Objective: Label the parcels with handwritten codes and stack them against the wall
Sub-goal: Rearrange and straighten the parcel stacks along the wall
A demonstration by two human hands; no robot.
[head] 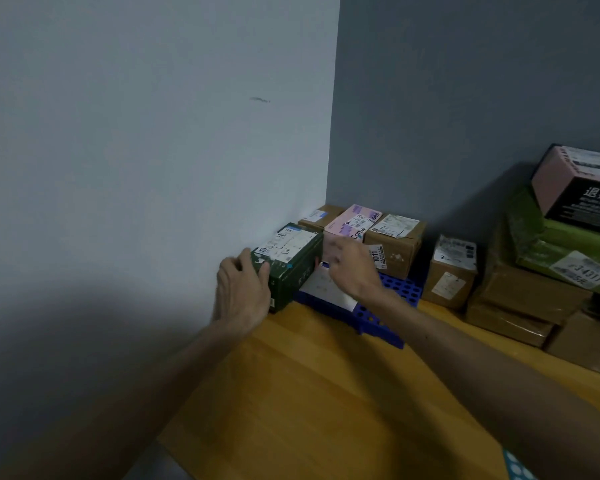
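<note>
A dark green parcel [293, 268] with a white shipping label on top stands against the white wall [153, 150], at the near end of a row of parcels. My left hand [243, 289] holds its near left corner, thumb on the top edge. My right hand [350, 268] hovers just right of the green parcel with loosely curled fingers; a small blue-tipped thing shows at its fingertips, too small to identify. Behind stand a pink-labelled parcel [354, 223] and a brown carton [395, 244] marked 1011.
A blue perforated pallet [392, 306] lies on the wooden floor [309, 393] under the row, with a flat white parcel [326, 289] on it. A small brown box [451, 271] and a tall pile of brown, green and pink cartons [551, 271] stand at the right.
</note>
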